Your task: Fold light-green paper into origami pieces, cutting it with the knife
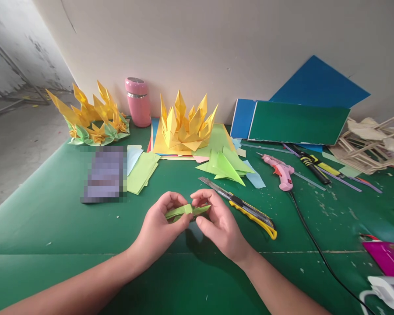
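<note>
My left hand (166, 223) pinches a folded strip of light green paper (188, 210) between thumb and fingers, above the green table. At the paper's right end, my right hand (218, 223) has its thumb and fingers curled around it; its fingertips are partly hidden, so I cannot tell how firmly they grip. Just right of the hands lies a yellow utility knife (249, 212) with its blade out. Behind it is a small pile of folded green paper pieces (223, 166). A stack of light green paper slips (141, 173) lies behind and left of my hands.
A yellow paper crown (188, 127) stands on coloured sheets at the back. Left of it are a pink flask (138, 103) and another crown (96, 120) with green leaves. A pink glue gun (280, 170) trails its cord (310, 232) down the right side. Boards (298, 122) lean on the wall.
</note>
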